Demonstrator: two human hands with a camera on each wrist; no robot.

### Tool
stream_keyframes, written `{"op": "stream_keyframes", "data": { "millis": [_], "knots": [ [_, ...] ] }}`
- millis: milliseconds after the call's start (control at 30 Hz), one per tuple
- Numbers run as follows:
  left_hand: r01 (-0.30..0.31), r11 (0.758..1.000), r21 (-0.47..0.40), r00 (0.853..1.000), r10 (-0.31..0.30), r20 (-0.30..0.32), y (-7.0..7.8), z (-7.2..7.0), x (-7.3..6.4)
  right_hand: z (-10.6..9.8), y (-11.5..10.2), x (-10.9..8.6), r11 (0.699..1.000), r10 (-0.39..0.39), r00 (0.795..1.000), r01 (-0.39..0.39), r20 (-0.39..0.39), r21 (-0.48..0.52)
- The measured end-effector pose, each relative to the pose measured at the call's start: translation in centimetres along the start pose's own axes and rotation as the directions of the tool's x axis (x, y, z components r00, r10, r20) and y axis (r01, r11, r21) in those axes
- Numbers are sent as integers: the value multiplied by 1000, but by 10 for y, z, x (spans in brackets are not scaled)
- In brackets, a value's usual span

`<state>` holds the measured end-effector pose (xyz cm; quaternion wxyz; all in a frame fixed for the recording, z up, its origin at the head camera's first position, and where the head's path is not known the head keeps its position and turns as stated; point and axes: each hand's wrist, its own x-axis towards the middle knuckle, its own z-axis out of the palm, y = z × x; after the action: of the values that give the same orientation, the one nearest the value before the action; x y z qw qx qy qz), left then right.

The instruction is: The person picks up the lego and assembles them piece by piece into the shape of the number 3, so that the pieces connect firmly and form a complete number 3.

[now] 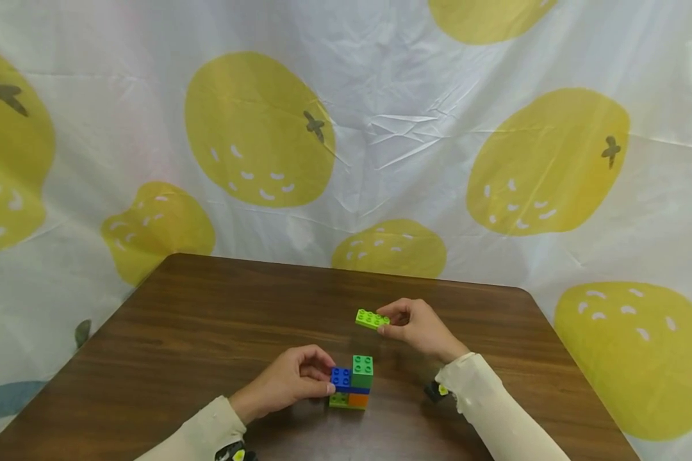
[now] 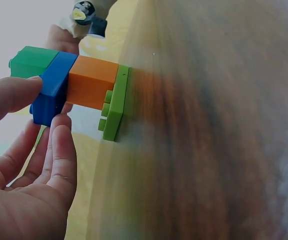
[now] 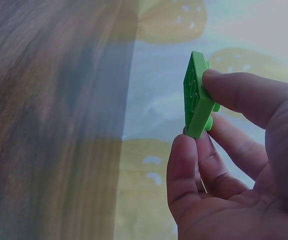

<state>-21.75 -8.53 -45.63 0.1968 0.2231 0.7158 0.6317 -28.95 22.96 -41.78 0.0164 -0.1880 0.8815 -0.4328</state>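
A small stack of toy building bricks stands near the table's front, with a flat lime-green plate (image 2: pixel 116 105) at the bottom, an orange brick (image 2: pixel 93 81) on it, a flat blue brick (image 2: pixel 56 87) above and a green brick (image 1: pixel 362 370) on top. My left hand (image 1: pixel 291 383) pinches the blue brick's left end between thumb and fingers. Farther back, my right hand (image 1: pixel 420 328) holds a flat lime-green brick (image 1: pixel 372 319) by its right end, studs up, raised over the table. In the right wrist view the hollow underside of this brick (image 3: pixel 193 95) shows.
The brown wooden table (image 1: pixel 236 307) reaches back to a white curtain (image 1: pixel 392 160) printed with yellow lemons. Dark wrist devices (image 1: pixel 437 390) sit at both cream sleeves (image 1: pixel 496 406).
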Motion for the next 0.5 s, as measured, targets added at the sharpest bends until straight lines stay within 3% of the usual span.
{"op": "stream_keyframes", "data": {
  "millis": [500],
  "knots": [
    [-17, 1000, 14, 1000, 17, -2, -2, 0, 0, -4, -23, -11, 996, -81, 997, 81, 7, -32]
  ]
}}
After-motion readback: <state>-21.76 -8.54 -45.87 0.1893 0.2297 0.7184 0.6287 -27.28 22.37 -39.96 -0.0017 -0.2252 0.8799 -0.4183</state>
